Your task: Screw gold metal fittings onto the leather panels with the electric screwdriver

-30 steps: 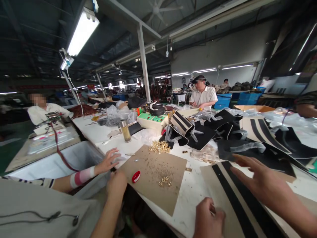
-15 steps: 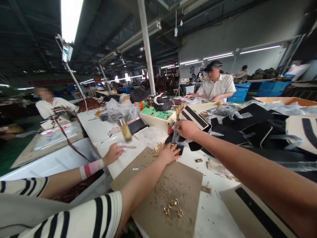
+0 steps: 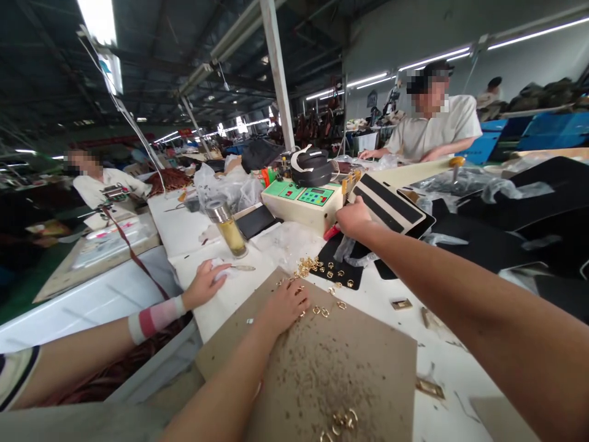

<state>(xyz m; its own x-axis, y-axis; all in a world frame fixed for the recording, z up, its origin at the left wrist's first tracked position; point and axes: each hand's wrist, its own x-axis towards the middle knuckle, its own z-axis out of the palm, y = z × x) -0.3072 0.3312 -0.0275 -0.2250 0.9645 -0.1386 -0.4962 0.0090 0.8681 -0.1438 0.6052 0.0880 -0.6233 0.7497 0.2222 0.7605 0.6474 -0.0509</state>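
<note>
My right hand (image 3: 352,218) reaches far over the white table (image 3: 381,294), fingers closed in a fist. It grips crumpled clear plastic wrap (image 3: 346,250) that hangs over a black panel (image 3: 335,261), at the edge of a cream panel with black stripes (image 3: 386,205). My left hand is out of sight. A co-worker seated at my left lays one hand (image 3: 285,304) on a brown cardboard sheet (image 3: 350,362) among loose gold rings (image 3: 308,267). Their other hand (image 3: 202,282), on an arm with a pink and white wristband, rests on the table.
A cream and green control box (image 3: 304,205) stands just behind my hand, a glass bottle of yellow liquid (image 3: 227,230) to its left. Black and striped panels in plastic pile up at the right. Small gold plates (image 3: 401,303) lie about. Two more people sit at the far side.
My view has moved closer and lower over the table. My right hand pulled back slightly toward the striped panel. The co-worker's hand slid nearer along the cardboard, and the gold rings are more scattered.
</note>
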